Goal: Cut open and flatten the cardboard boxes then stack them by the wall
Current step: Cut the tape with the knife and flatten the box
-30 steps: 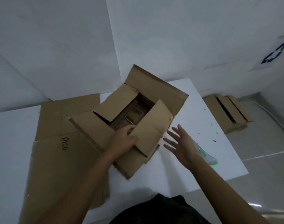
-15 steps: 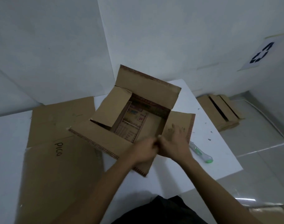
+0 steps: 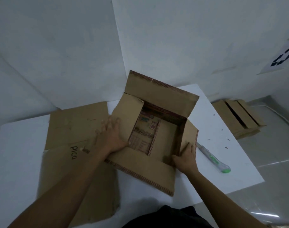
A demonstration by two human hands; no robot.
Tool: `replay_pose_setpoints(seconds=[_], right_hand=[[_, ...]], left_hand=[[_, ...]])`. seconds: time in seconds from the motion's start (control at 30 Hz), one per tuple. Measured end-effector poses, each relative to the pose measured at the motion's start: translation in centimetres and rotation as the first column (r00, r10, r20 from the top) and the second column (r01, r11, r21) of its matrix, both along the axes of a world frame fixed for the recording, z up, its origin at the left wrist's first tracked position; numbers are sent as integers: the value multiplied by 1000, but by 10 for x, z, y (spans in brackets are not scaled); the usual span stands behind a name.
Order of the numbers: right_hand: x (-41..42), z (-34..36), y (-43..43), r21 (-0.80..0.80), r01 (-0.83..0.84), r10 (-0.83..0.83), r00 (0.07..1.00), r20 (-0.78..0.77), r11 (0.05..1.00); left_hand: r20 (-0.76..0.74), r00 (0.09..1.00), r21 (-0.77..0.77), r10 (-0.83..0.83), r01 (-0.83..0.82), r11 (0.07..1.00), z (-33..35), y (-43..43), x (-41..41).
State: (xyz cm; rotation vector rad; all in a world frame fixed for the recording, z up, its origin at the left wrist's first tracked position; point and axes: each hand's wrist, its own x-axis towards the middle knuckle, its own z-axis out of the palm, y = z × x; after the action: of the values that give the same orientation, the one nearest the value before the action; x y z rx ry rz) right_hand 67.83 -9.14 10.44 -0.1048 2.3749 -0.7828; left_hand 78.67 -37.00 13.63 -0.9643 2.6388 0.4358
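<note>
Noted: brown open-topped cardboard box (image 3: 148,170) with red-hatched flap edges, white rectangular table (image 3: 231,145), green-tipped translucent utility knife (image 3: 213,157).

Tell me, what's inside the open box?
Inside the box only its printed cardboard bottom shows, nothing loose. The near flap and the right hand hide the nearest strip.

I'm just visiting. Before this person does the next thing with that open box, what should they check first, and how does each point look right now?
1. Top flaps of the box spread open: ok.
2. Box empty inside: ok, only printed bottom panels show.
3. Both hands steady it: ok, left hand and right hand press on the side flaps.
4. Knife clear of hands: ok, it lies on the table right of the box, untouched.
5. Knife blade retracted: cannot tell.
6. Box flattened: not ok, its walls stand.
</note>
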Motion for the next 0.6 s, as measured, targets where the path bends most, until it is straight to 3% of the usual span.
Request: replay_pose_setpoints(seconds=[0.1, 0.17, 0.27, 0.37, 0.4, 0.43, 0.47, 0.5, 0.57, 0.6], right_hand=[[-5, -9, 4, -13, -23, 23, 999, 36, 1000], [-9, -15, 5, -6, -53, 53, 997, 54, 999], [-9, -10, 3, -23, -63, 64, 996, 64, 998], [-11, -13, 6, -47, -58, 60, 997, 40, 997], [-12, -15, 8, -49, -64, 66, 997, 31, 997], [-13, -16, 10, -52, -71, 72, 997, 29, 996], [-12, -17, 12, -59, -79, 81, 996, 27, 995], [-12, -18, 14, -64, -88, 89, 996, 22, 994], [-10, -19, 16, -62, -101, 102, 995, 7, 993], [-9, -19, 17, -62, -105, 105, 994, -7, 993]], left_hand=[[-142, 988, 56, 55, -48, 997, -8, 3, 3], [-360, 924, 98, 127, -98, 990, -7, 6, 7], [-630, 654, 261, 420, -331, 907, 5, -1, 10], [-652, 284, 481, 703, -562, 673, 3, -31, 17], [-637, 196, 516, 745, -610, 602, 1, -40, 21], [-632, 173, 500, 755, -654, 568, -3, -46, 27], [-629, 229, 433, 743, -691, 579, -8, -48, 31], [-605, 356, 325, 712, -707, 629, -16, -48, 35], [-410, 694, 105, 592, -609, 786, -31, -41, 41], [-268, 802, 75, 533, -534, 842, -40, -40, 43]])
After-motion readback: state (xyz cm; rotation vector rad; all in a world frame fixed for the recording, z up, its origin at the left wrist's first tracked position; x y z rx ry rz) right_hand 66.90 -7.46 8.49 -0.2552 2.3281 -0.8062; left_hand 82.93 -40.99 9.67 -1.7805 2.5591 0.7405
